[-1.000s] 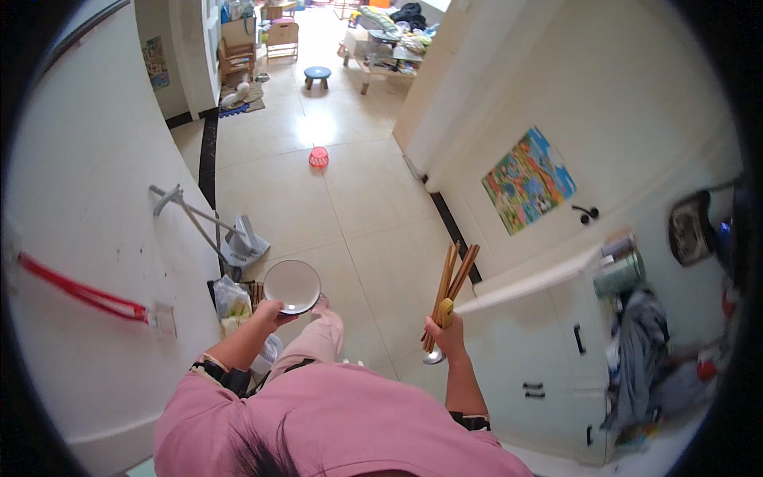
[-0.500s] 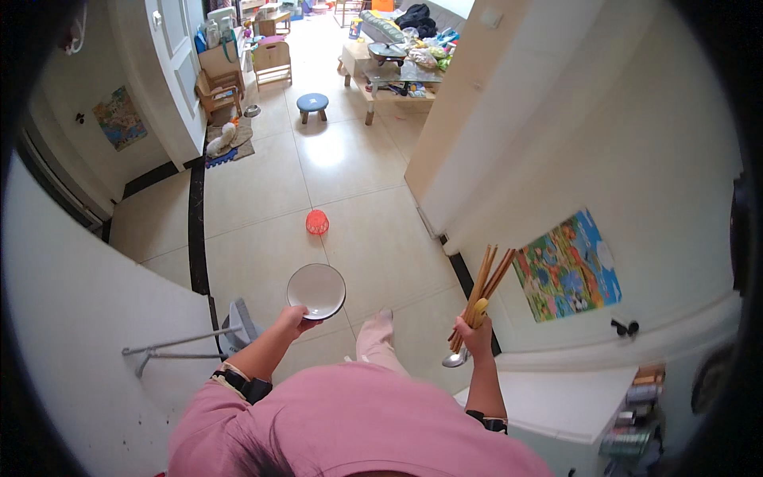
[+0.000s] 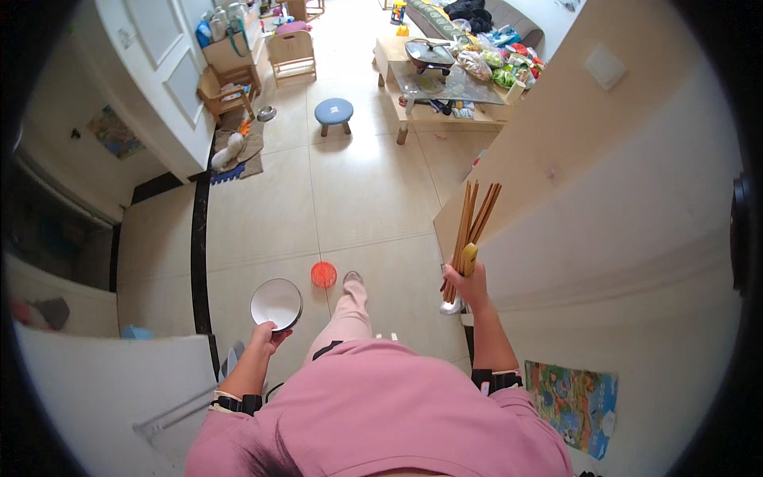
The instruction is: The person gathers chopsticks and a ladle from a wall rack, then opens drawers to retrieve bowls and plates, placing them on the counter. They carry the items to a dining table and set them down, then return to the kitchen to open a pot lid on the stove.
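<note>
My left hand (image 3: 271, 338) grips the near rim of a bowl (image 3: 277, 303), white inside and dark at the edge. The bowl is tilted so that its inside faces up, and nothing shows in it. On the right, my right hand (image 3: 467, 285) is closed round a bundle of brown chopsticks (image 3: 472, 215), which point away from me. A yellow handle end (image 3: 470, 254) sticks out of the same fist. Below the fist shows the shiny metal bowl of a spoon (image 3: 451, 307); whether the yellow handle belongs to it is hidden by my fingers.
A small red plastic basket (image 3: 323, 274) stands on the tiled floor beside my forward foot. Farther ahead are a blue stool (image 3: 334, 113), a wooden chair (image 3: 291, 56) and a loaded low table (image 3: 404, 131). A wall corner (image 3: 477, 191) juts in at right.
I have walked forward: the red basket, stool and low table are nearer, and the wall poster has slid back. Both hands keep hold of their things; the bowl has shifted left.
</note>
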Action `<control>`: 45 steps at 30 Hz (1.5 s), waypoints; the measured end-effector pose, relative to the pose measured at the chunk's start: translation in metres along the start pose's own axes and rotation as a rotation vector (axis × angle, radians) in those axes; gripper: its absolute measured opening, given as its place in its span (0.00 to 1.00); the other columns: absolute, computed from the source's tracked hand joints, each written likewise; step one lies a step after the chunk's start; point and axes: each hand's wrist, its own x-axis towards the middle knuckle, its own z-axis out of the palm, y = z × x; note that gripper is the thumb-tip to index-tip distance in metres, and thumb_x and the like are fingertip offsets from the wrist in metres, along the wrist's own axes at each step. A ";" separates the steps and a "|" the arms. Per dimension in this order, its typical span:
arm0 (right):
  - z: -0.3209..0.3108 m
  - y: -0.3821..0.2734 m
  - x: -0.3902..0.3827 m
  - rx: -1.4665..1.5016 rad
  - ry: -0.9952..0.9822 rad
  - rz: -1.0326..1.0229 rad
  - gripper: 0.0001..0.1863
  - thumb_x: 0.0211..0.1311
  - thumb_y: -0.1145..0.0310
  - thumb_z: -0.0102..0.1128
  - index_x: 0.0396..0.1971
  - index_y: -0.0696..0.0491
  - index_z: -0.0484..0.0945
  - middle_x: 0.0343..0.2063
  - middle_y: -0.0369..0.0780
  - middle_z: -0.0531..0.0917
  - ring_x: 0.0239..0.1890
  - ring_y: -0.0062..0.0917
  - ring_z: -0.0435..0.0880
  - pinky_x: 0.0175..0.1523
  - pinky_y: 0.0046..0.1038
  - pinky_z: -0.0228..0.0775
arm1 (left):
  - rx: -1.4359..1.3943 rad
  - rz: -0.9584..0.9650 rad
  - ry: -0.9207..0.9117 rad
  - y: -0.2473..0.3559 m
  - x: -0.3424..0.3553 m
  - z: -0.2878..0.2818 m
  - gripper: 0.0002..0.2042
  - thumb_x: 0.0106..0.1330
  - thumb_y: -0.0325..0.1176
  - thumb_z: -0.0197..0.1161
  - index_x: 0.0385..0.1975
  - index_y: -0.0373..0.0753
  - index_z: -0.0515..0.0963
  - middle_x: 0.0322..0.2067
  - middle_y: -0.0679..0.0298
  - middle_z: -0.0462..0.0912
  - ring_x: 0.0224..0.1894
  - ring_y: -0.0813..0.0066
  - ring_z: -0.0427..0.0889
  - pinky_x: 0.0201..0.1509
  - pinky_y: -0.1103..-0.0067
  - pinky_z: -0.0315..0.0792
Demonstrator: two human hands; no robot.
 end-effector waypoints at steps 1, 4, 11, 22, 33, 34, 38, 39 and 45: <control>0.002 -0.001 0.032 -0.021 0.001 0.013 0.05 0.50 0.73 0.59 0.21 0.59 0.74 0.15 0.36 0.78 0.19 0.18 0.78 0.26 0.23 0.71 | 0.048 -0.005 0.003 0.023 0.017 0.027 0.15 0.55 0.23 0.43 0.42 0.21 0.64 0.32 0.44 0.77 0.31 0.51 0.82 0.26 0.75 0.80; 0.010 -0.025 0.136 0.024 0.063 0.033 0.04 0.51 0.75 0.58 0.25 0.58 0.72 0.17 0.36 0.76 0.19 0.19 0.77 0.26 0.23 0.73 | 0.220 0.060 0.015 0.111 0.054 0.128 0.15 0.57 0.25 0.43 0.42 0.24 0.66 0.30 0.46 0.79 0.26 0.55 0.82 0.19 0.79 0.76; -0.023 -0.060 0.350 0.274 0.195 0.062 0.03 0.51 0.76 0.57 0.24 0.58 0.72 0.17 0.36 0.75 0.20 0.19 0.77 0.26 0.24 0.73 | 0.632 0.178 -0.242 0.287 0.108 0.446 0.13 0.58 0.26 0.46 0.41 0.27 0.69 0.29 0.54 0.81 0.26 0.67 0.83 0.19 0.81 0.71; -0.085 -0.026 0.745 0.104 0.309 0.094 0.07 0.51 0.70 0.58 0.22 0.57 0.75 0.17 0.36 0.78 0.21 0.21 0.78 0.29 0.24 0.71 | 0.577 0.055 -0.370 0.410 0.187 0.793 0.13 0.56 0.25 0.49 0.42 0.30 0.68 0.28 0.55 0.80 0.24 0.68 0.81 0.20 0.81 0.70; -0.173 0.066 0.949 0.199 0.536 0.323 0.07 0.48 0.71 0.61 0.18 0.57 0.75 0.16 0.34 0.77 0.21 0.18 0.76 0.29 0.24 0.68 | 1.053 0.074 -0.443 0.502 0.316 1.101 0.21 0.54 0.23 0.49 0.51 0.36 0.63 0.30 0.56 0.78 0.24 0.68 0.80 0.19 0.79 0.71; -0.182 0.074 0.966 0.202 0.562 0.349 0.07 0.48 0.71 0.61 0.18 0.57 0.75 0.16 0.34 0.77 0.21 0.18 0.76 0.29 0.24 0.68 | 1.069 0.051 -0.478 0.501 0.333 1.142 0.22 0.53 0.23 0.49 0.52 0.37 0.61 0.33 0.55 0.77 0.24 0.66 0.80 0.21 0.77 0.75; -0.211 0.106 1.001 0.121 0.601 0.457 0.08 0.47 0.71 0.62 0.17 0.57 0.74 0.14 0.34 0.76 0.19 0.18 0.76 0.28 0.24 0.67 | 1.086 0.177 -0.530 0.467 0.386 1.277 0.21 0.53 0.23 0.50 0.50 0.38 0.61 0.36 0.55 0.75 0.25 0.66 0.80 0.25 0.74 0.78; -0.217 0.116 1.010 0.126 0.600 0.486 0.08 0.47 0.71 0.62 0.16 0.57 0.74 0.14 0.34 0.76 0.19 0.18 0.76 0.28 0.24 0.67 | 1.127 0.211 -0.546 0.457 0.402 1.311 0.20 0.53 0.23 0.50 0.49 0.39 0.62 0.37 0.55 0.75 0.26 0.65 0.80 0.25 0.74 0.79; -0.236 0.173 1.052 0.115 0.631 0.587 0.08 0.46 0.69 0.63 0.21 0.57 0.74 0.14 0.34 0.77 0.18 0.18 0.77 0.25 0.24 0.68 | 0.960 0.169 -0.473 0.402 0.481 1.477 0.19 0.53 0.22 0.46 0.47 0.36 0.67 0.33 0.53 0.76 0.24 0.63 0.80 0.17 0.75 0.73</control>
